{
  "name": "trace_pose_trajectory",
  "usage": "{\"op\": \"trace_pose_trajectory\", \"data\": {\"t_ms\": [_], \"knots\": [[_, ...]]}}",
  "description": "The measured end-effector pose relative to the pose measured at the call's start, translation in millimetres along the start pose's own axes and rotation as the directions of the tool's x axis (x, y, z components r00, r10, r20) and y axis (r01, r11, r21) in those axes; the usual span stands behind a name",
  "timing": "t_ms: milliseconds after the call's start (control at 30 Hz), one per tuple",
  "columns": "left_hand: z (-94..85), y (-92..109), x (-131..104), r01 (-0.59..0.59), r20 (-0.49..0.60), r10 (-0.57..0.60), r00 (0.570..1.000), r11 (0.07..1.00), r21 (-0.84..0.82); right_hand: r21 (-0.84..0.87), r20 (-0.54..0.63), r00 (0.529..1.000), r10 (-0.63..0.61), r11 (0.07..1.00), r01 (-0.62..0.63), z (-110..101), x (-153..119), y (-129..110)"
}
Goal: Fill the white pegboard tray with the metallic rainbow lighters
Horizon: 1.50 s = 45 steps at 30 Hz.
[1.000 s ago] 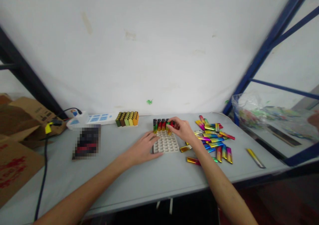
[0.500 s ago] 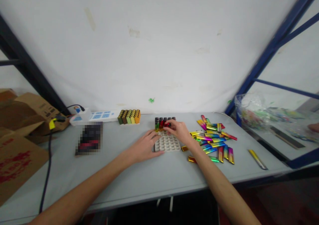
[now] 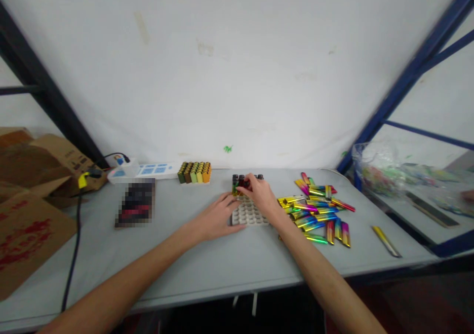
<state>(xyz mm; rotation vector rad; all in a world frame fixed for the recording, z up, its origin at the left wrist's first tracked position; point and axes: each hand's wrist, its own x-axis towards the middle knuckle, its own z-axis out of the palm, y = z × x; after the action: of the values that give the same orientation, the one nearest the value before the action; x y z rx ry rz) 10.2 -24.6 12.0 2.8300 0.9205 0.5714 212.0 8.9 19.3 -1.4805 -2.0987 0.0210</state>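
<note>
A white tray (image 3: 250,216) with rows of round holes lies at the middle of the table. Small black-topped lighters (image 3: 235,181) stand along its back, their bodies green, amber and dark red. My left hand (image 3: 218,219) rests at the tray's left edge, open, with thumb and fingers apart. Over the back rows my right hand (image 3: 259,196) is closed in a pinch on a dark red lighter, mostly hidden by the fingers. To the right lies a loose pile of shiny, multicoloured metallic lighter cases (image 3: 318,210).
A block of green-to-orange cases (image 3: 194,172) stands by the wall, near a white power strip (image 3: 157,170). A blurred-out dark item (image 3: 135,203), a cardboard box (image 3: 33,240) and a black cable (image 3: 76,245) are left. One case (image 3: 386,241) lies near the right edge, a plastic bag (image 3: 377,166) beyond.
My right hand has shifted slightly left over the back rows, with the dark red lighter now more hidden. My left hand stays at the tray's edge. The whole view has moved a little.
</note>
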Motion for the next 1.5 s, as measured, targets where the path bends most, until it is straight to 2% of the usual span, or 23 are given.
{"op": "trace_pose_trajectory", "data": {"t_ms": [267, 367, 433, 533, 633, 700, 800, 867, 900, 1033, 1333, 1500], "knots": [[-2.4, 0, 1, 0.013, 0.033, -0.013, 0.999, 1.000, -0.012, -0.037, 0.074, 0.997, -0.016, 0.999, 0.019, 3, 0, -9], [-2.7, -1, 2, 0.016, 0.038, -0.016, 0.999, 1.000, -0.011, -0.023, 0.036, 0.999, -0.022, 0.999, 0.023, 0, 0, -10], [-1.9, -2, 1, 0.019, 0.029, -0.018, 0.999, 1.000, -0.006, -0.010, -0.019, 1.000, -0.003, 1.000, 0.002, -6, 1, -2], [1.1, -5, 0, 0.024, 0.001, -0.024, 1.000, 1.000, -0.011, -0.013, -0.159, 0.985, 0.072, 0.997, -0.075, -25, 3, 29], [4.8, -9, -2, 0.023, -0.014, -0.023, 1.000, 1.000, -0.019, -0.083, -0.339, 0.922, 0.188, 0.970, -0.228, -48, -2, 78], [6.7, -11, -2, 0.014, -0.028, -0.014, 0.999, 1.000, -0.026, -0.155, -0.380, 0.874, 0.303, 0.910, -0.384, -58, -11, 110], [8.0, -13, -2, 0.007, -0.048, -0.008, 0.999, 0.999, -0.031, -0.242, -0.293, 0.785, 0.546, 0.752, -0.613, -60, -27, 140], [8.3, -13, -1, 0.005, -0.046, -0.006, 0.999, 1.000, -0.028, -0.285, -0.184, 0.739, 0.648, 0.684, -0.671, -57, -34, 147], [8.5, -13, -1, 0.005, -0.045, -0.007, 0.999, 1.000, -0.027, -0.305, -0.133, 0.731, 0.669, 0.674, -0.673, -55, -36, 148], [9.7, -14, -2, 0.004, -0.051, -0.006, 0.999, 1.000, -0.025, -0.359, -0.022, 0.747, 0.665, 0.692, -0.626, -55, -33, 142], [7.2, -13, -2, 0.021, -0.019, -0.022, 1.000, 1.000, -0.019, -0.345, 0.054, 0.825, 0.562, 0.786, -0.513, -59, -22, 120], [6.8, -12, -2, 0.018, -0.018, -0.018, 1.000, 1.000, -0.022, -0.274, 0.073, 0.871, 0.486, 0.849, -0.451, -60, -23, 113]]}}
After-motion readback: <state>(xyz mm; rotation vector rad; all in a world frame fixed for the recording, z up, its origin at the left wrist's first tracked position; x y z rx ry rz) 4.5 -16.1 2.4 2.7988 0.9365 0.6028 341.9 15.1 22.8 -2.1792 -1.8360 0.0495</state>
